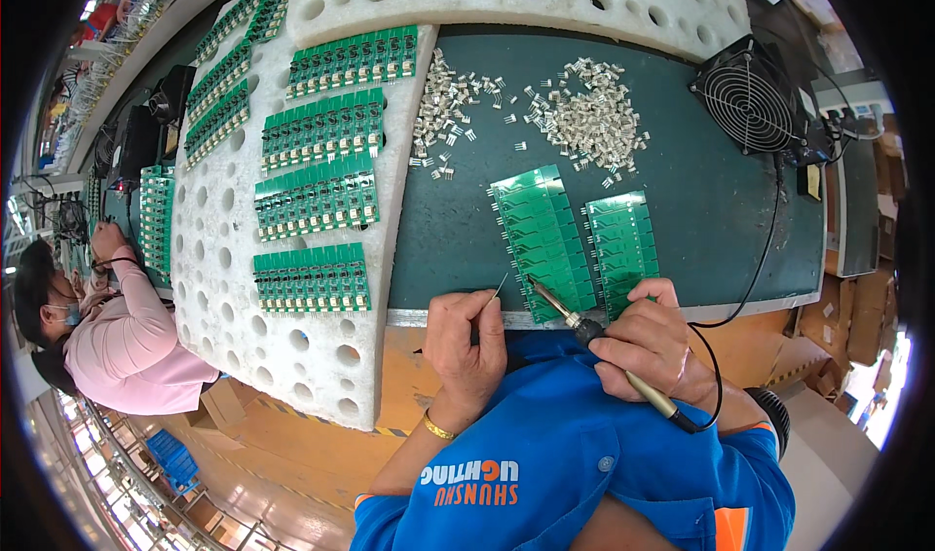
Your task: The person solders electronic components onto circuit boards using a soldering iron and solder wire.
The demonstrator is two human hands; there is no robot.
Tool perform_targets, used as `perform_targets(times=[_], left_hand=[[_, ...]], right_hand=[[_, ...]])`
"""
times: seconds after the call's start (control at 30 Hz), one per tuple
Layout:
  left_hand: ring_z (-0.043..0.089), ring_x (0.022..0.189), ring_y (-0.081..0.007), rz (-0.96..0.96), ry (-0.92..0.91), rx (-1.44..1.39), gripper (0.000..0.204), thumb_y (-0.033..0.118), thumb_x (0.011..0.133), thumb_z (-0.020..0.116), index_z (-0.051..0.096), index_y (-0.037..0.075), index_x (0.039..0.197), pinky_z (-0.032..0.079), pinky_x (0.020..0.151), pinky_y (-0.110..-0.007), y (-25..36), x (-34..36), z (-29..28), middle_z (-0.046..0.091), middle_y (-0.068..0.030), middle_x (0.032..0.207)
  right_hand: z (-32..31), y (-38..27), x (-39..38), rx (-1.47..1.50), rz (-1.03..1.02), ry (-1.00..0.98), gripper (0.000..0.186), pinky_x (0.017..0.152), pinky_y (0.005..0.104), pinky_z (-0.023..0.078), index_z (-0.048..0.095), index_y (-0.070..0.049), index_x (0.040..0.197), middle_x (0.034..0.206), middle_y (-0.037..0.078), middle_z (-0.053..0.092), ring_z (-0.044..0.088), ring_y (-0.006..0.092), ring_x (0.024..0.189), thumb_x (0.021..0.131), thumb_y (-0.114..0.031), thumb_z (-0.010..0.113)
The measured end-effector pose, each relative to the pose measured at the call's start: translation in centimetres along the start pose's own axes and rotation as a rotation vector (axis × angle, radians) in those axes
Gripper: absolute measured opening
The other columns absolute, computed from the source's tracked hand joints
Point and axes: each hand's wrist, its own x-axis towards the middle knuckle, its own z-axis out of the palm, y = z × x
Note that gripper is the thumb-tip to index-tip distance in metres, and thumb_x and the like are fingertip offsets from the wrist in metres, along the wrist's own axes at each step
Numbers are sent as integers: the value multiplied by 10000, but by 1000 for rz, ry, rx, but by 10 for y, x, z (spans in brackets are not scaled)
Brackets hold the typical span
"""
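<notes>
My left hand (pixel 465 347) pinches a thin solder wire (pixel 501 286) between thumb and fingertips, its end close to the lower left part of a green circuit board panel (pixel 542 225). In my right hand (pixel 643 342) is a soldering iron (pixel 650 392) with a black collar and a pale green handle. Its tip points up and left, over the same panel's lower part; whether it touches a joint cannot be made out. A second, narrower green panel (pixel 623 244) lies just right of the first, partly under my right fingers. Pins line both panels' left edges.
Loose white connectors (pixel 589 113) form piles beyond the panels. On the left, a holed white foam sheet (pixel 229 288) carries several populated panels (pixel 317 128); another foam slab (pixel 545 11) lies behind. A black fan (pixel 748 103) and iron cord (pixel 769 249) are right. A co-worker (pixel 136 337) sits far left.
</notes>
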Motion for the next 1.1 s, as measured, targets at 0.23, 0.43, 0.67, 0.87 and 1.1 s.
perform_targets(times=[0.23,0.43,0.67,0.87,1.1], left_hand=[[596,746,-209,-1,-11,5,65,19,907,699,658,32,956,475,630,-300,1,2,-1,635,-94,842],[595,748,-205,5,-20,4,54,8,917,687,654,19,958,475,632,-296,1,1,-1,638,-100,851],[593,774,-192,1,-53,-10,52,17,924,691,654,9,959,467,642,-275,1,1,-5,637,-104,862],[580,748,-167,13,-81,-37,52,24,940,682,655,-5,972,460,638,-265,6,-3,-9,626,-91,862],[595,715,-204,-227,-106,-79,75,18,928,693,680,0,999,483,647,-291,16,-15,-14,637,-96,849]], right_hand=[[-4,0,-4,-18,14,10,274,810,422,468,680,-108,980,742,14,632,587,190,628,731,-131,793],[-10,-2,-6,-12,60,27,260,799,427,470,683,-110,980,751,10,646,605,192,642,743,-135,785],[-7,0,-7,25,47,57,286,800,427,470,677,-107,989,758,13,650,600,194,639,728,-121,794],[-5,1,-12,60,36,88,302,783,428,465,675,-102,992,759,22,650,592,199,629,717,-108,799],[-2,4,-21,88,8,184,261,757,419,454,677,-86,968,741,29,652,575,199,608,729,-106,780]])
